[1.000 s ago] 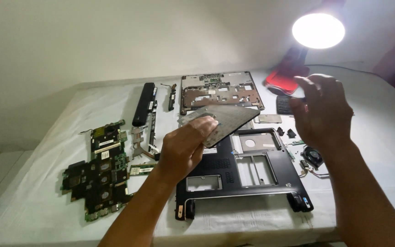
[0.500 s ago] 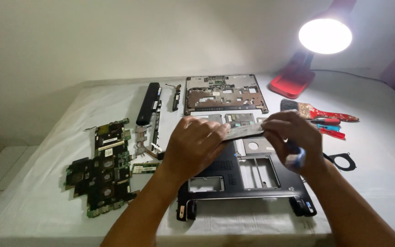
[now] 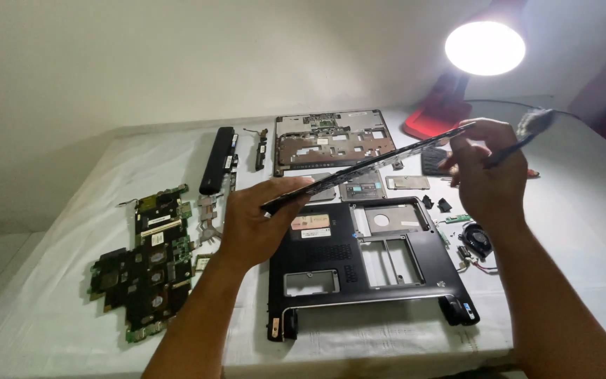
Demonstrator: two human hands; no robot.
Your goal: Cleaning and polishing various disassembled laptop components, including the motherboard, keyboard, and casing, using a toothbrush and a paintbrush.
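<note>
Two pale rectangular labels [image 3: 311, 226] stuck side by side near the upper left corner of the black laptop base [image 3: 359, 270], lying flat on the white-covered bench [image 3: 57, 309]; print too small to read. A small white sticker on the green circuit board [image 3: 145, 263] at the left of the bench.

Thin dark panel [image 3: 369, 165], long and flat, seen nearly edge-on, held in the air above the laptop base and tilted, low at the left end and high at the right. Left hand [image 3: 257, 224] clamped on the lower end, thumb on top and fingers beneath. Right hand [image 3: 485, 175] pinching the upper end, with a dark slender tool [image 3: 527, 133] also gripped in it, blurred.

Behind the panel, a grey laptop frame [image 3: 331, 140] flat on the bench; left of it a black battery bar [image 3: 217, 160]. Small fan [image 3: 480, 240] just right of the base. Red lamp [image 3: 485, 49] shining at the far right corner.
</note>
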